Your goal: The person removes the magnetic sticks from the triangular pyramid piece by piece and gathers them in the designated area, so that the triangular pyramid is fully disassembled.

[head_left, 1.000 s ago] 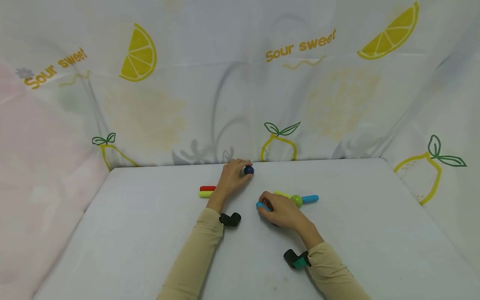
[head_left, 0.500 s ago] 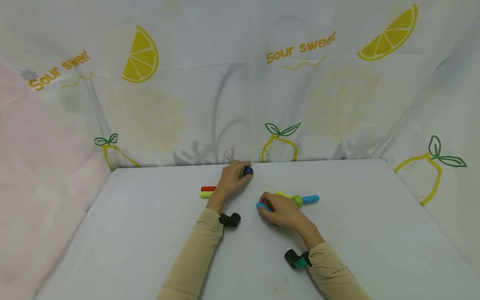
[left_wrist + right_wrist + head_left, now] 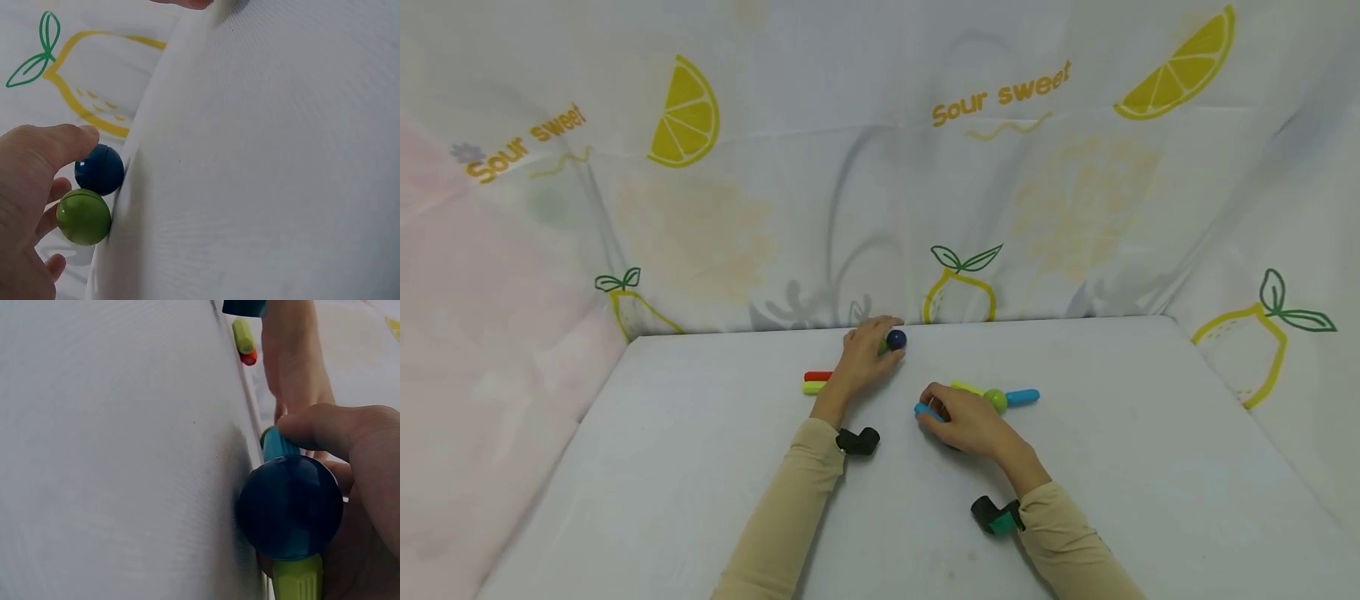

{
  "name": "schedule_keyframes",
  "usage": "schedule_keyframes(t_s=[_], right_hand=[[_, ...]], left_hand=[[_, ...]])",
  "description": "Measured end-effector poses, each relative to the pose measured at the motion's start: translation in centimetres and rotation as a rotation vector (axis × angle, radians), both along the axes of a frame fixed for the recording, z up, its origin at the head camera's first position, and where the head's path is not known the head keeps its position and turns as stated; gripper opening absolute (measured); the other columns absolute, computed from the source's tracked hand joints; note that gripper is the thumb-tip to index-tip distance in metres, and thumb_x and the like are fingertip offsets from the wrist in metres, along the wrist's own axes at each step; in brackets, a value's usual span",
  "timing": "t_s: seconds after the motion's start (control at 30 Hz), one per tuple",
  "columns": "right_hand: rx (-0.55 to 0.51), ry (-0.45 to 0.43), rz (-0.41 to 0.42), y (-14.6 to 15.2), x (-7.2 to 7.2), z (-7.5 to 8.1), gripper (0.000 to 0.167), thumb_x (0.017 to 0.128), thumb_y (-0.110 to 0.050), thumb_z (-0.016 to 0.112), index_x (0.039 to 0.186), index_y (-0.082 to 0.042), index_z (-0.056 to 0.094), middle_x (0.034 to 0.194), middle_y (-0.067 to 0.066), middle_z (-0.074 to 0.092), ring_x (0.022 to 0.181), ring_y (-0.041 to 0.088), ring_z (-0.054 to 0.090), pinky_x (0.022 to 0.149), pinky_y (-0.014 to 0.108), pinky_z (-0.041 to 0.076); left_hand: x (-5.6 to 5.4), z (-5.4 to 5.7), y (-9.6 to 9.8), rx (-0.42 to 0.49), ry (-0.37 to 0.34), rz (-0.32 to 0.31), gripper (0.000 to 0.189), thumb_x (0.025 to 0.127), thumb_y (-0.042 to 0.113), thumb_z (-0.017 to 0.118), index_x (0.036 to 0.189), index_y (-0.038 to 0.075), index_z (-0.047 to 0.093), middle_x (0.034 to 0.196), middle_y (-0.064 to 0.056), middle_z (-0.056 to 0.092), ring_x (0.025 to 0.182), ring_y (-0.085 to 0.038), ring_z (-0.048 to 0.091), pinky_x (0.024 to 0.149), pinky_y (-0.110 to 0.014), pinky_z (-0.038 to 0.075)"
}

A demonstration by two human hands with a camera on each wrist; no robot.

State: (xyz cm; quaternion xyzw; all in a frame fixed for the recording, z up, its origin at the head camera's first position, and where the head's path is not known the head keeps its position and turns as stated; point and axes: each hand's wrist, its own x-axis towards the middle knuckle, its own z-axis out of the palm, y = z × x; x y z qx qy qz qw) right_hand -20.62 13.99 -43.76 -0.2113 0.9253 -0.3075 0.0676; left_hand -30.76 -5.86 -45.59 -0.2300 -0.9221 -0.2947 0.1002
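While the left hand (image 3: 865,352) curls round a blue ball (image 3: 100,171) and green ball (image 3: 84,217), both are far back on the table (image 3: 700,492); the right hand (image 3: 964,422) pinches a blue stick (image 3: 279,446) nearer its middle.

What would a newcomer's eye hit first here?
Probably the yellow lemon slices printed high on the cloth. Next, the left grip around a blue ball and a green ball near the far edge of the table. The right grip, closer in, pinches a blue stick.
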Motion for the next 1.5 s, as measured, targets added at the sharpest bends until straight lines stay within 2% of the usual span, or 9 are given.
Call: schedule_keyframes(t_s=[0.17,0.4,0.57,0.7,0.8,0.9,1.07,1.23,1.5], right_hand=[[-0.018,0.008,0.017,0.0,-0.1,0.0,0.016,0.092,-0.028,0.06,0.103,-0.016,0.061,0.079,-0.008,0.058,0.069,0.006,0.05,0.063,0.023,0.042],[-0.031,0.006,0.042,0.1,-0.2,-0.2,0.018,0.093,-0.03,0.059,0.104,-0.016,0.062,0.081,-0.007,0.058,0.07,0.006,0.05,0.063,0.021,0.043],[-0.068,-0.021,0.063,0.5,-0.3,0.0,0.019,0.094,-0.026,0.057,0.107,-0.013,0.062,0.084,-0.005,0.06,0.071,0.007,0.052,0.063,0.022,0.045],[-0.089,-0.018,0.084,1.0,-0.6,0.2,0.018,0.095,-0.022,0.055,0.108,-0.011,0.061,0.087,-0.002,0.062,0.073,0.007,0.054,0.065,0.022,0.046],[-0.095,0.0,0.085,1.3,-0.7,0.4,0.017,0.096,-0.018,0.053,0.108,-0.009,0.061,0.088,-0.001,0.063,0.073,0.007,0.054,0.065,0.023,0.046],[-0.103,0.004,0.071,1.6,-0.7,0.5,0.017,0.097,-0.015,0.05,0.108,-0.008,0.061,0.087,0.0,0.063,0.072,0.008,0.053,0.064,0.023,0.045],[-0.111,-0.008,0.057,1.9,-0.8,0.6,0.017,0.097,-0.013,0.049,0.107,-0.008,0.062,0.086,0.0,0.063,0.071,0.008,0.053,0.063,0.023,0.045],[-0.096,0.003,0.044,2.2,-0.9,0.3,0.013,0.097,-0.014,0.051,0.101,-0.011,0.063,0.091,0.001,0.066,0.076,0.009,0.055,0.067,0.026,0.046],[-0.092,0.001,0.05,2.6,-0.8,0.1,0.012,0.097,-0.017,0.052,0.1,-0.012,0.063,0.094,0.001,0.067,0.081,0.01,0.057,0.072,0.029,0.047]], left_hand=[[0.5,0.1,-0.4,0.036,0.063,0.032,0.044,0.087,0.021,0.067,0.129,0.017,0.055,0.136,-0.008,0.051,0.128,-0.027,0.045,0.104,-0.058,0.025],[1.2,0.1,-1.1,0.075,0.077,0.04,0.042,0.089,0.017,0.065,0.13,0.018,0.055,0.134,-0.007,0.051,0.128,-0.026,0.044,0.104,-0.059,0.024],[1.9,0.1,-1.2,0.127,0.143,0.019,0.038,0.087,0.013,0.065,0.124,0.015,0.058,0.126,-0.007,0.055,0.12,-0.027,0.049,0.098,-0.058,0.029],[2.9,0.2,-0.8,0.15,0.187,-0.042,0.031,0.087,0.008,0.064,0.117,0.011,0.062,0.118,-0.008,0.057,0.11,-0.028,0.052,0.09,-0.051,0.038],[3.8,0.5,-0.4,0.14,0.14,-0.135,0.023,0.088,0.006,0.061,0.112,0.008,0.061,0.112,-0.008,0.058,0.104,-0.025,0.055,0.089,-0.042,0.046],[4.9,0.6,-0.1,0.099,0.027,-0.257,0.018,0.09,0.006,0.059,0.109,0.008,0.06,0.108,-0.005,0.059,0.101,-0.02,0.055,0.089,-0.034,0.048],[6.4,0.2,0.3,-0.002,-0.097,-0.426,0.026,0.093,0.015,0.059,0.119,0.01,0.059,0.115,-0.002,0.061,0.105,-0.016,0.054,0.093,-0.031,0.044],[7.5,0.0,0.5,-0.055,-0.176,-0.428,0.037,0.092,0.023,0.062,0.127,0.014,0.056,0.119,0.001,0.059,0.109,-0.012,0.052,0.098,-0.03,0.042],[8.1,-0.4,1.1,-0.088,-0.137,-0.377,0.036,0.088,0.022,0.068,0.122,0.014,0.061,0.113,0.001,0.06,0.1,-0.012,0.052,0.088,-0.026,0.044]])
